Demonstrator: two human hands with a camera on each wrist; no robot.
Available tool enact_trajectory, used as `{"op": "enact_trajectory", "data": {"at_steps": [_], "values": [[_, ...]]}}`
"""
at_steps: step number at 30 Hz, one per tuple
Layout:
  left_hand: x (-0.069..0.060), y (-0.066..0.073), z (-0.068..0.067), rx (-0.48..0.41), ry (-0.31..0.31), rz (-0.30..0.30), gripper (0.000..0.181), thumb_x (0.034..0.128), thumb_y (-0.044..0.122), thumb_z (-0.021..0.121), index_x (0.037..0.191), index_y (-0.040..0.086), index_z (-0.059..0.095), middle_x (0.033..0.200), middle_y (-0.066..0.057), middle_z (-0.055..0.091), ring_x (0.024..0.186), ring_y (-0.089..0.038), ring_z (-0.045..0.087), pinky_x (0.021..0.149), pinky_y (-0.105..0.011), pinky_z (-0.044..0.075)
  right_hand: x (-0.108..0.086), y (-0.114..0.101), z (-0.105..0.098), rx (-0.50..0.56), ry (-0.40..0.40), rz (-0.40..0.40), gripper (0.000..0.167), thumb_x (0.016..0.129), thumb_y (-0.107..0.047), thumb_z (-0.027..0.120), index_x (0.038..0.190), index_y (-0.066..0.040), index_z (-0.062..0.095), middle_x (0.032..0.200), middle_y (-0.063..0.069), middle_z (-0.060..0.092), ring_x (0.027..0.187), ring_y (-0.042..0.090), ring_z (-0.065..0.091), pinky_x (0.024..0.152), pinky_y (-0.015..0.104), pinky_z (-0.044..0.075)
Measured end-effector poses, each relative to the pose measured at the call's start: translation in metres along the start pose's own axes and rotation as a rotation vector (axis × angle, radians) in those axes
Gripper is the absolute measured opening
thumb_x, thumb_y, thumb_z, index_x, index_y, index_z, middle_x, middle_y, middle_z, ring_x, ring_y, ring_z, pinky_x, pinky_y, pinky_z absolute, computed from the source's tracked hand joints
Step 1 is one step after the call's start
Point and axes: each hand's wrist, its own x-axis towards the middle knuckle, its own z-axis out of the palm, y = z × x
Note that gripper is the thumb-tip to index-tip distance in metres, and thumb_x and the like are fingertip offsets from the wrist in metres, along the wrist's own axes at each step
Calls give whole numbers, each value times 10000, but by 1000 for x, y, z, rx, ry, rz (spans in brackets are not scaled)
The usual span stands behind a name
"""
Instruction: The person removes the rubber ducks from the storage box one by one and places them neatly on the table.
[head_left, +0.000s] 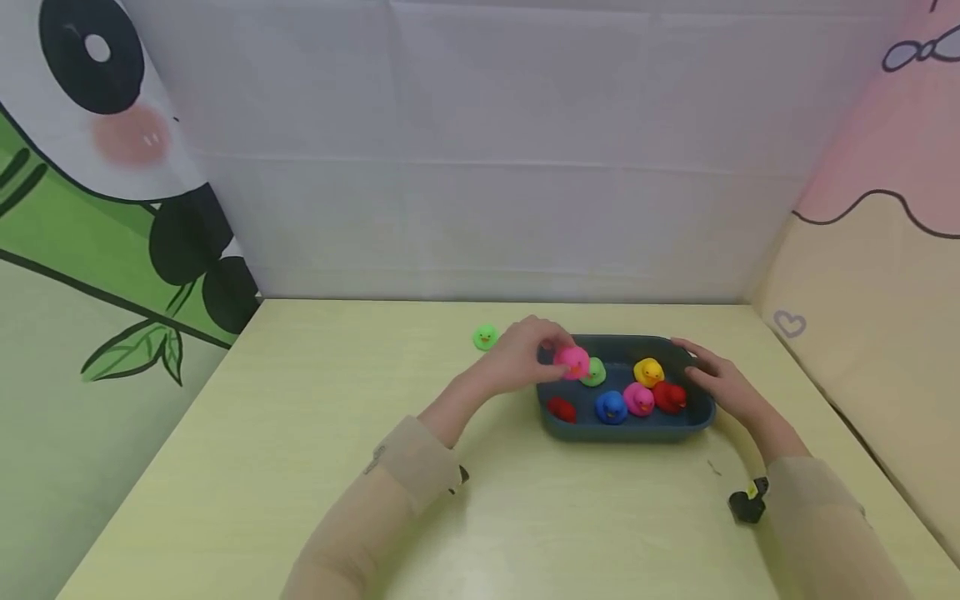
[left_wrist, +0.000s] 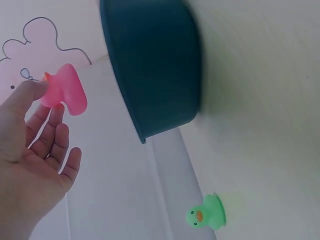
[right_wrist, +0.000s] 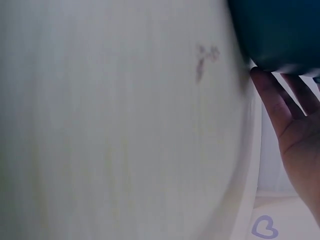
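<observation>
My left hand [head_left: 519, 357] pinches a pink rubber duck [head_left: 573, 362] between thumb and fingers, above the left part of a dark blue-green tray [head_left: 628, 433]. In the left wrist view this duck [left_wrist: 71, 89] is held clear of the tray's wall, its flat base facing away from the palm. Inside the tray are a green duck [head_left: 594, 372], a blue duck [head_left: 611, 407], a second pink duck [head_left: 639, 399], a yellow duck [head_left: 648, 372] and red ones [head_left: 670, 397]. My right hand [head_left: 726, 385] touches the tray's right end; its visible fingers look fairly straight against the outer wall.
Outside the tray, a bright green duck [head_left: 485, 337] sits on the pale yellow table [head_left: 300, 433], behind my left wrist. A small black object [head_left: 747, 505] is beside my right sleeve. A white wall [head_left: 480, 217] rises at the table's back edge.
</observation>
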Motion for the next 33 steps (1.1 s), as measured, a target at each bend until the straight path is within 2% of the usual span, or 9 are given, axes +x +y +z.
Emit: {"op": "enact_trajectory", "data": {"at_steps": [5,12,16,24,33], "values": [[-7,4,-9,-29,36,-35,299,817,192,729,1098,124,652,1040,32,631,974,-231,557,824,-289,459,0,0,-1,10,-4,-6,492,1007,-196,427,1467,-78,297,1497,268,252,1299,525,297,1003,679,262],[-16,5,-22,-47,95,-12,280,800,179,743,1064,135,657,1010,70,641,941,-154,538,828,-256,448,3,-1,-2,8,-3,0,498,1006,-202,428,1472,-88,292,1497,268,254,1298,530,294,1002,677,269],[-20,4,-28,-39,101,-6,284,801,194,747,1065,142,656,1000,83,637,916,-86,509,828,-250,443,3,-2,-2,5,1,6,498,1006,-205,427,1471,-86,294,1495,271,254,1298,531,295,1003,672,274],[-37,1,-44,-26,128,-33,296,798,185,743,1077,155,651,1000,87,634,925,-97,516,805,-297,453,2,-2,-1,-3,6,-1,493,1005,-204,432,1466,-85,304,1495,266,260,1304,521,290,1007,677,261],[-53,-9,-62,14,192,30,293,785,158,754,1055,119,647,995,42,647,901,-119,530,813,-314,463,-1,-2,0,-14,0,21,500,1005,-215,433,1474,-107,297,1504,255,250,1309,516,291,1013,674,256]]}}
